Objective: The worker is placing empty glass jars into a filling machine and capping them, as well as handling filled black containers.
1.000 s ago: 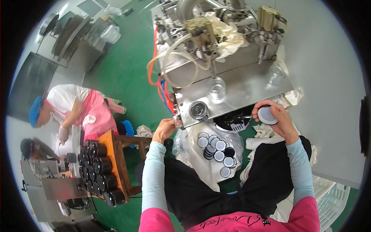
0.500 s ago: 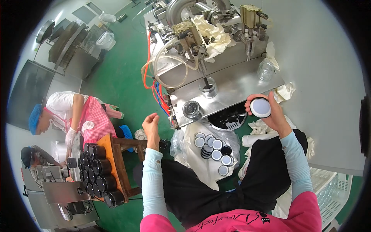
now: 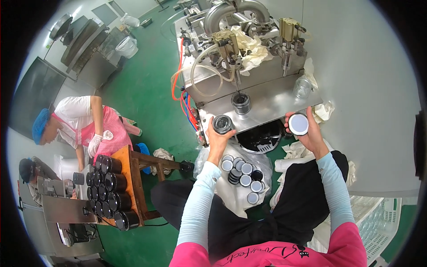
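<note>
My left hand (image 3: 217,141) is closed round a glass jar of dark substance (image 3: 222,124) at the steel ledge's front left. My right hand (image 3: 312,135) grips a lid (image 3: 298,123), pale lining upward. Another jar (image 3: 240,106) stands under the left nozzle (image 3: 238,84) with dark substance in it. An unfilled-looking glass jar (image 3: 302,89) stands at the right of the steel ledge (image 3: 271,107). Below, several loose lids (image 3: 245,180) lie on a white bag, near a black container (image 3: 259,139) under the ledge's edge.
Black jars (image 3: 115,181) are stacked on a wooden stool (image 3: 138,189) at left. A co-worker (image 3: 78,122) in blue cap and pink apron bends beside it; another person (image 3: 27,171) works behind. A grey panel (image 3: 369,111) bounds the right, above a white crate (image 3: 384,222).
My left hand has moved up and right and taken hold of the jar at the ledge's left. Dark substance has appeared in the nozzle's jar. My right hand still holds its lid.
</note>
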The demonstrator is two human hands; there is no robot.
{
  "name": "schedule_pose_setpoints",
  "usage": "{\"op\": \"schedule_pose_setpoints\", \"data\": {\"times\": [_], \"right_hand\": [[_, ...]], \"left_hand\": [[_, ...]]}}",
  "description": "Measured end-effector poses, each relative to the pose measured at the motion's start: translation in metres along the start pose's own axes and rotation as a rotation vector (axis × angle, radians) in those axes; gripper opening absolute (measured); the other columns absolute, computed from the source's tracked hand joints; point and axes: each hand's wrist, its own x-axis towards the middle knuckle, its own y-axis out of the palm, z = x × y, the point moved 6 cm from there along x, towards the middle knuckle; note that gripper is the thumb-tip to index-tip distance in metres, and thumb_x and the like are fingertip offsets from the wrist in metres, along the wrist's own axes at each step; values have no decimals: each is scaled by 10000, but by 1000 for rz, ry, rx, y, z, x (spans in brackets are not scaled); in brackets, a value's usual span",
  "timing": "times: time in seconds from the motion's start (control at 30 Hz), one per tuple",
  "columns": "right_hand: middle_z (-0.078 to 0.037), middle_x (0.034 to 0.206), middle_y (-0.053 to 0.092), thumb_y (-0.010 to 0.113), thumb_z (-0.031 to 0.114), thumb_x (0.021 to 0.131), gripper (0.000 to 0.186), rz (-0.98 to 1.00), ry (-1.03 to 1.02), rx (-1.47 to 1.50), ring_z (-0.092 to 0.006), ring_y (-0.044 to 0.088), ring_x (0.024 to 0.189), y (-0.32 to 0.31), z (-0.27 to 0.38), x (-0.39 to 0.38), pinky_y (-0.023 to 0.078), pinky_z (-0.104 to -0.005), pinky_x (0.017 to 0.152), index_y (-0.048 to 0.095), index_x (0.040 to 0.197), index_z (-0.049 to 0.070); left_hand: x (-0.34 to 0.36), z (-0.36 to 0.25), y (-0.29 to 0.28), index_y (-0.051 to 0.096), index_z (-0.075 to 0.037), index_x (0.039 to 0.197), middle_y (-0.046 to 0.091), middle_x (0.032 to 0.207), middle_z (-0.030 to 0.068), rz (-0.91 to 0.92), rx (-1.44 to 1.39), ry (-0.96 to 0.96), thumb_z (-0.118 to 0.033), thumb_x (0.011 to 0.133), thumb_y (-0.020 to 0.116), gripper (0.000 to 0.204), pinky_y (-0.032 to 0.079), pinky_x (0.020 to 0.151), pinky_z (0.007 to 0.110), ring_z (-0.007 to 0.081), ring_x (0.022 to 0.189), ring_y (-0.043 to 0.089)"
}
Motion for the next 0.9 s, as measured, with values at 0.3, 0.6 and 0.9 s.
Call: {"op": "schedule_pose_setpoints", "data": {"times": [0.3, 0.6, 0.9], "right_hand": [[-94, 1026, 569, 450, 305, 911, 374, 82, -251, -585, -180, 545, 935, 51, 5, 11, 427, -276, 821, 559, 1116, 11], [-138, 1035, 511, 606, 157, 669, 350, 505, -790, -1285, -326, 457, 995, 220, -3, -32, 364, -401, 874, 602, 996, 33], [-24, 946, 606, 725, 143, 625, 216, 1576, -403, -739, -214, 557, 881, 270, 6, -111, 453, -329, 756, 686, 838, 145]], "left_hand": [[-22, -50, -5, 408, 31, 1180, 529, 1080, 157, 52, -110, -5, -178, 510, 810, 809, 413, 861, 322, 248, 979, 533], [-98, -123, -34, 453, -33, 1098, 469, 1080, 97, 58, -439, 277, -100, 549, 725, 617, 400, 852, 315, 185, 1012, 469], [-182, -181, -56, 623, -37, 797, 629, 772, 25, 852, -834, 189, -47, 464, 797, 376, 477, 664, 262, 98, 762, 583]]}}
